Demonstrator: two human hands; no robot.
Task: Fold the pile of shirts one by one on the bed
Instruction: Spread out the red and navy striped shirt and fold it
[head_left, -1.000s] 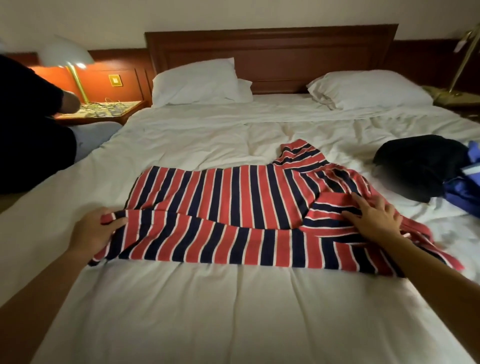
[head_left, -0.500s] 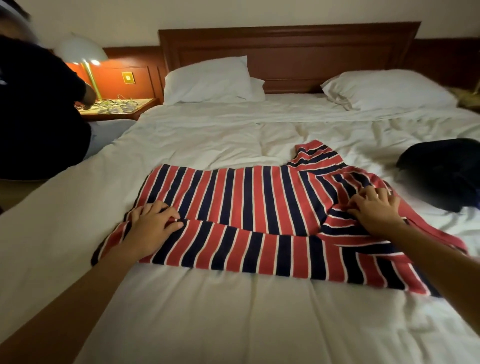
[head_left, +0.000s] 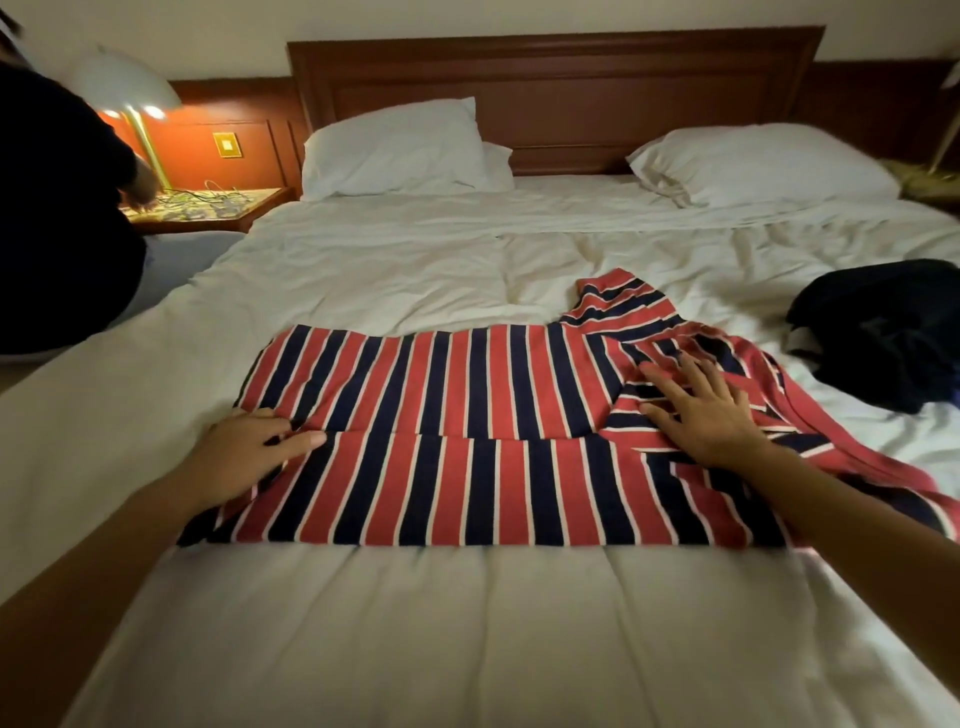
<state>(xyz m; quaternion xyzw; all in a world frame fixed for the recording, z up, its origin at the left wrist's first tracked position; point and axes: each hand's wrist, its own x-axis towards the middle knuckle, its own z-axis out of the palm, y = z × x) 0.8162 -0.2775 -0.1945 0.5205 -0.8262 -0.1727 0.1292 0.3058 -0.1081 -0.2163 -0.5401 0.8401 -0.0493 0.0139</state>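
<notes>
"How many of each have you got there?"

"Far out past my left hand (head_left: 249, 452) there is one person in dark clothes (head_left: 57, 208) beside one lit lamp (head_left: 130, 93). Beyond both hands I count two white pillows (head_left: 395, 145). One striped shirt (head_left: 467, 415) lies on the bed (head_left: 467, 623), under and between my hands, with its near side folded over. Out past my right hand (head_left: 711, 410), apart from the shirt, sits one dark heap of clothes (head_left: 883, 332)."

"And your fingers?"

"My left fingers (head_left: 260, 418) are only slightly bent and lie on the shirt's left end at the fold, pressing it and gripping nothing. My right fingers (head_left: 698, 371) are fanned wide, palm flat on the folded-in sleeve (head_left: 654, 415)."

"What has changed?"

"A second ago my left hand held the hem's corner; now it lies on top. Half a second ago my right fingers were bunched and bent on that sleeve; now they are spread flat."
</notes>
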